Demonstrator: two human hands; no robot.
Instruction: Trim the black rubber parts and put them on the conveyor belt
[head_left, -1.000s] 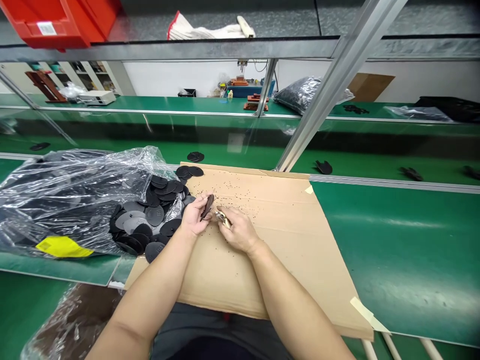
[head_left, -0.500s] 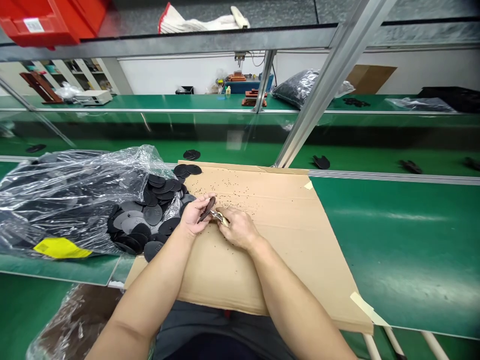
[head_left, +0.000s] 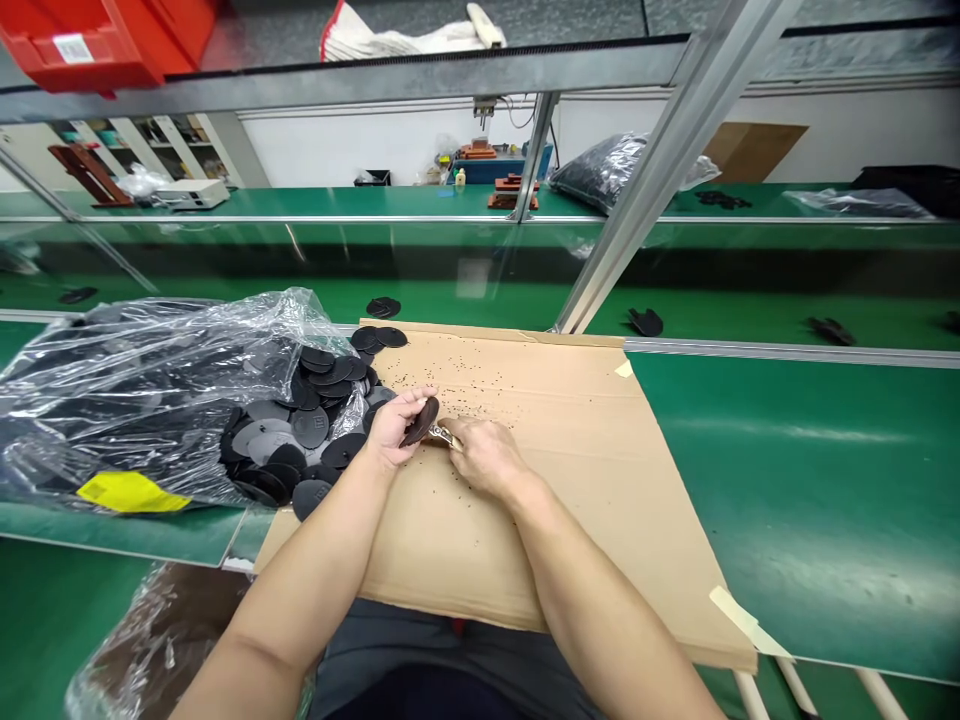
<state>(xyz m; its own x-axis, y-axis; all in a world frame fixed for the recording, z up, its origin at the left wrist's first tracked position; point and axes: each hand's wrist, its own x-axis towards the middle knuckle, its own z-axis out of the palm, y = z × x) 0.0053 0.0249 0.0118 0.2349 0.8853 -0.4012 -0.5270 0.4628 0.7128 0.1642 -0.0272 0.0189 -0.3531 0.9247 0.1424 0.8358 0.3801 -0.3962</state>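
Note:
My left hand (head_left: pixel 393 428) is closed on the edge of a thin black plastic disc (head_left: pixel 422 421), which is tilted on edge with its face toward my right hand. In my right hand (head_left: pixel 489 455) is a small pair of pliers (head_left: pixel 441 433) with a shiny metal head and pale handles. The head of the pliers meets the disc's lower right rim; the jaws are too small to make out. Below both hands lies a cardboard sheet (head_left: pixel 600 490), sprinkled with tiny black bits (head_left: pixel 480 408). Left of my left hand is a heap of similar black discs (head_left: pixel 309 428).
A clear plastic bag (head_left: pixel 150 400) of discs lies at the left, with a yellow label (head_left: pixel 133 492). An aluminium post (head_left: pixel 660 190) slants up behind the cardboard. A red bin (head_left: pixel 112 45) and white glove (head_left: pixel 405 40) sit on the upper shelf. Below left is a plastic-lined box (head_left: pixel 172 630).
The disc has turned in my left hand, showing more of its face. My right hand and the pliers have shifted slightly, still beside its rim. The whole view has moved a little.

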